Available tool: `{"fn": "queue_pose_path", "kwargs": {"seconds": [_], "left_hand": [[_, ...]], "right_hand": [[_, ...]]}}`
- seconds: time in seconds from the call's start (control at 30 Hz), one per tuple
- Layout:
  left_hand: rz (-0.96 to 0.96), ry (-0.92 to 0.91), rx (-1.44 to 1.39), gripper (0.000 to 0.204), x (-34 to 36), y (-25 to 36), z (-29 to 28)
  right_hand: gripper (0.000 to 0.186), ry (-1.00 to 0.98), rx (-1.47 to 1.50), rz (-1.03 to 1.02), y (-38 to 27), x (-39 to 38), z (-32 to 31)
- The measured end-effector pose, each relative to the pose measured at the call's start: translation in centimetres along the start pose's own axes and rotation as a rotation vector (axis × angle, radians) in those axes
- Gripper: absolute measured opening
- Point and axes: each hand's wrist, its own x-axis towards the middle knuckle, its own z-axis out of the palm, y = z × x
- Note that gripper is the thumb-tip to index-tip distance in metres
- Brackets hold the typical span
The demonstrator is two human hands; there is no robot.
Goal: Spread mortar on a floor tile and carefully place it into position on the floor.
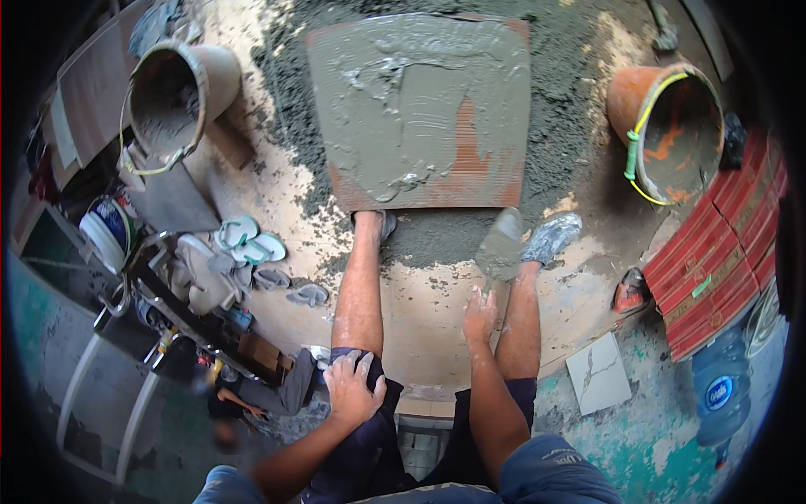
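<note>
Grey trowel; in right hand

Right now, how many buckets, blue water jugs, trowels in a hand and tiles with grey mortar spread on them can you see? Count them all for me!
Buckets: 2 (beige bucket, orange bucket)
Blue water jugs: 1 (blue water jug)
Trowels in a hand: 1 (trowel, right hand)
Mortar-spread tiles: 1 (large tile)
Total: 5
</note>
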Motion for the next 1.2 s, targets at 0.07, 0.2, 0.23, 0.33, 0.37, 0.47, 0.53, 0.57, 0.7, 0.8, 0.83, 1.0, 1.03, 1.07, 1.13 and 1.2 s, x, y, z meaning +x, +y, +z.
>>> {"fn": "queue_pose_path", "kwargs": {"seconds": [0.07, 0.2, 0.23, 0.33, 0.37, 0.47, 0.53, 0.57, 0.7, 0.8, 0.83, 1.0, 1.03, 1.07, 1.13, 1.2], "left_hand": [[-0.016, -0.016, -0.005, 0.054, -0.3, -0.6, -0.4], [-0.045, -0.016, 0.006, 0.054, -0.3, -0.3, -0.6], [-0.054, -0.013, 0.001, 0.054, -0.2, -0.2, -0.5], [-0.048, -0.002, -0.037, 0.055, 0.0, -0.2, -0.5], [-0.039, -0.005, -0.046, 0.055, -0.2, -0.3, -0.6], [-0.037, -0.015, -0.082, 0.054, -0.2, -0.4, -0.8], [-0.029, -0.005, -0.068, 0.053, -0.4, -0.5, -0.9], [-0.033, -0.005, -0.075, 0.053, -0.3, -0.5, -1.0], [-0.030, 0.003, -0.110, 0.054, -0.3, -0.9, -0.9], [-0.041, 0.009, -0.125, 0.054, -0.4, -1.1, -1.0], [-0.031, 0.013, -0.135, 0.054, -0.2, -0.9, -1.1], [-0.042, 0.014, -0.146, 0.055, -0.3, -1.1, -1.0], [-0.039, 0.016, -0.144, 0.055, -0.3, -1.1, -1.1], [-0.037, 0.016, -0.146, 0.055, -0.3, -1.0, -1.0], [-0.059, -0.038, -0.137, 0.056, -0.3, -1.0, -0.7], [-0.061, -0.041, -0.156, 0.055, -0.2, -0.9, -0.5]], "right_hand": [[0.033, -0.137, -0.147, -0.099, -3.9, -1.2, 1.6], [0.038, -0.369, -0.405, -0.305, -12.8, -1.4, 7.4], [0.039, -0.396, -0.442, -0.339, -14.3, -0.9, 8.8], [0.043, -0.534, -0.315, -0.285, -16.5, 1.0, 10.7], [0.044, -0.579, -0.331, -0.307, -17.1, 1.5, 10.9], [0.046, -0.664, -0.376, -0.350, -18.4, 3.7, 11.7], [0.048, -0.719, -0.479, -0.398, -19.2, 4.4, 12.2], [0.048, -0.741, -0.597, -0.433, -19.6, 5.0, 12.4], [0.048, -0.844, -0.954, -0.557, -22.1, 6.5, 11.2], [0.046, -0.831, -1.159, -0.629, -25.5, 7.4, 8.6], [0.045, -0.784, -1.174, -0.643, -26.4, 8.3, 7.5], [0.043, -0.725, -1.140, -0.804, -27.9, 9.2, 5.7], [0.043, -0.735, -1.109, -0.842, -27.5, 8.8, 5.8], [0.043, -0.733, -1.111, -0.842, -27.2, 8.4, 6.3], [0.041, -0.812, -1.198, -0.899, -27.0, 7.9, 7.3], [0.040, -0.802, -1.189, -0.906, -27.4, 8.2, 7.8]]}}
